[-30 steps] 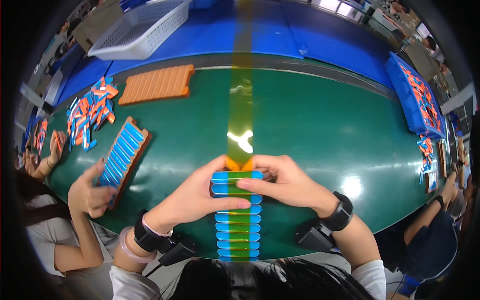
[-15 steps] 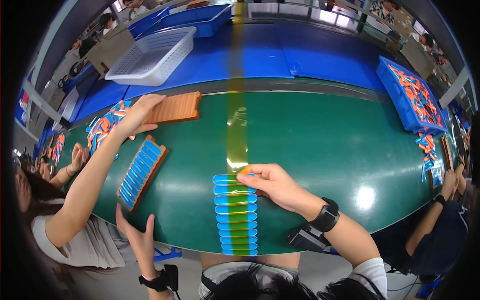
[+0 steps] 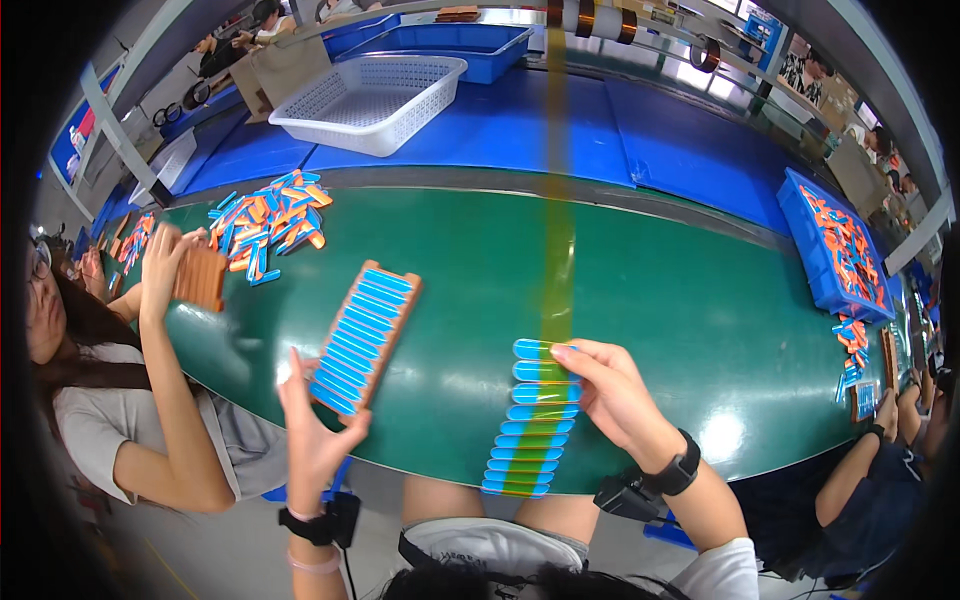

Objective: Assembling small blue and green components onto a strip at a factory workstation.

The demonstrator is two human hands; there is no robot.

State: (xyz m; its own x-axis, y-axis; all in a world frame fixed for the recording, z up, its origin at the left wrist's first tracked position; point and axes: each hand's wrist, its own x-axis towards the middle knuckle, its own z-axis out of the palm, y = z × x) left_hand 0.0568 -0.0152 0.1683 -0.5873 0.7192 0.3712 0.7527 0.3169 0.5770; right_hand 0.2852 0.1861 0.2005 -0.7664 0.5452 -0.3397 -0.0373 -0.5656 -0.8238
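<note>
My left hand (image 3: pixel 318 435) straddles the near end of a brown grooved board (image 3: pixel 392 335), its thumb at one corner and fingers at the opposite edge. Blue round-ended strips (image 3: pixel 355 335) lie side by side in the grooves. My right hand (image 3: pixel 615 390) pinches, between thumb and fingers, the yellow see-through tape (image 3: pixel 556 275) at the uppermost of several blue strips (image 3: pixel 530 412) stuck across it. This row hangs toward the table's near edge. The tape runs back to the far side of the table.
At left, a person's hand (image 3: pixel 163 265) holds another grooved board (image 3: pixel 203 278) beside a heap of orange and blue strips (image 3: pixel 268 222). A white basket (image 3: pixel 370 105) and blue trays (image 3: pixel 490 55) stand behind. At right is a blue bin of strips (image 3: pixel 815 265).
The view has shifted, so the scene appears farther right. My left hand has come onto the board of blue strips. The co-worker's hand has drawn the other board leftward. My right hand keeps its pinch.
</note>
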